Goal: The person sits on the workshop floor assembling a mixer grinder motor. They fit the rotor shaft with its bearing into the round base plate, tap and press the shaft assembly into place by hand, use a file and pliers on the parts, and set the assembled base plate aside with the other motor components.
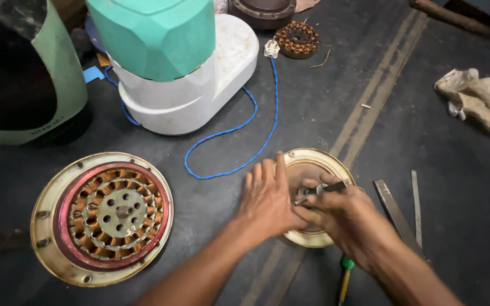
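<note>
We see the scene evenly lit, moderately bright, by soft light from above. The dark matte work surface (pixel 313 107) takes a dull sheen at far right. Shadows are faint and short under the white plastic appliance base (pixel 222 73). The round brass-coloured motor cover with copper windings (pixel 102 217) at near left is sharp and shows mild glints on its rim. The near corners darken, and straight strips bend slightly toward the edges.

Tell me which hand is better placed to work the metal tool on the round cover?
Probably the right hand: it already grips the metal tool over the round cover. The left hand lies flat on the cover's edge, seemingly steadying it.
</note>
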Action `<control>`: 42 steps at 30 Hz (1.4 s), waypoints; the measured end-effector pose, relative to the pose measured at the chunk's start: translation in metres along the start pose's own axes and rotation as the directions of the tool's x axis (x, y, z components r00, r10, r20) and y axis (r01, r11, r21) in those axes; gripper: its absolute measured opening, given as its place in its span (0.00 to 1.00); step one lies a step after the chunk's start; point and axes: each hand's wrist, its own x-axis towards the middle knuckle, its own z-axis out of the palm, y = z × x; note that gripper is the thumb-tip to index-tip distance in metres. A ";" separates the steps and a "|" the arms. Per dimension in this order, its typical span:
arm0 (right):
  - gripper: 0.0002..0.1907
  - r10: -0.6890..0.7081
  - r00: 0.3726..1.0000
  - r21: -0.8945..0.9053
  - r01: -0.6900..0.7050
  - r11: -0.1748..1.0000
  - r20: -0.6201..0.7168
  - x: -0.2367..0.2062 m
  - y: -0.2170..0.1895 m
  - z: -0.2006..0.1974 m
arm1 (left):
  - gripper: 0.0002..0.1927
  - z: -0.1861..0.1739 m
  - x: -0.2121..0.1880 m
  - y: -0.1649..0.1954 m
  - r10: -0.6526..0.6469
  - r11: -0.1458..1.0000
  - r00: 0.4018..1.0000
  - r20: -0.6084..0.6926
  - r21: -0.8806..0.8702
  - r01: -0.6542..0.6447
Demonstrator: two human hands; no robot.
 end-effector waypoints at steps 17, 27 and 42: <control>0.50 0.144 0.954 -0.649 0.064 0.758 0.263 0.032 -0.032 -0.008 | 0.69 -0.020 -0.024 -0.022 0.540 0.746 0.831 0.132 0.383 -0.545; 0.16 -0.178 0.984 -0.327 0.161 0.931 -0.021 0.022 0.026 0.025 | 0.50 0.003 -0.021 -0.013 0.453 0.815 0.884 0.112 0.349 -0.462; 0.07 -0.329 0.902 0.019 0.348 0.937 -0.278 0.033 0.056 0.020 | 0.40 0.020 -0.025 -0.010 0.409 0.746 0.888 0.211 0.483 -0.458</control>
